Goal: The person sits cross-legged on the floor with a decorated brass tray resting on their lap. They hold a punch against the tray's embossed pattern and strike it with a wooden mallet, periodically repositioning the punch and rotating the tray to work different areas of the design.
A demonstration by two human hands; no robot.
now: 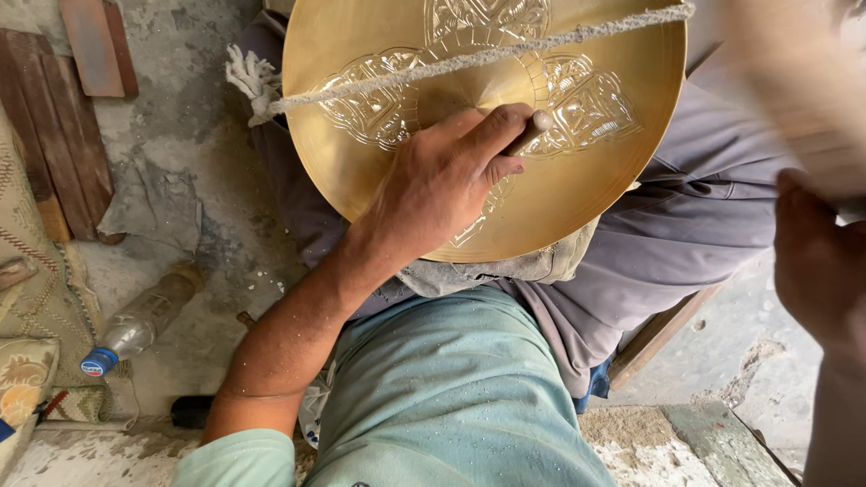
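A round brass plate (594,183) with engraved leaf-shaped patterns rests tilted on my lap, and a rough cord (382,78) is stretched across its face. My left hand (446,180) lies on the plate and grips a small metal chisel (532,130) whose tip meets the engraved centre. My right hand (832,260) is raised at the right edge, closed around a wooden mallet (816,96) that is blurred by motion above the plate's right rim.
Wooden blocks (59,125) lie on the concrete floor at the left. A plastic bottle with a blue cap (137,322) lies beside a patterned cushion (8,241). A wooden board (661,330) shows under my right leg.
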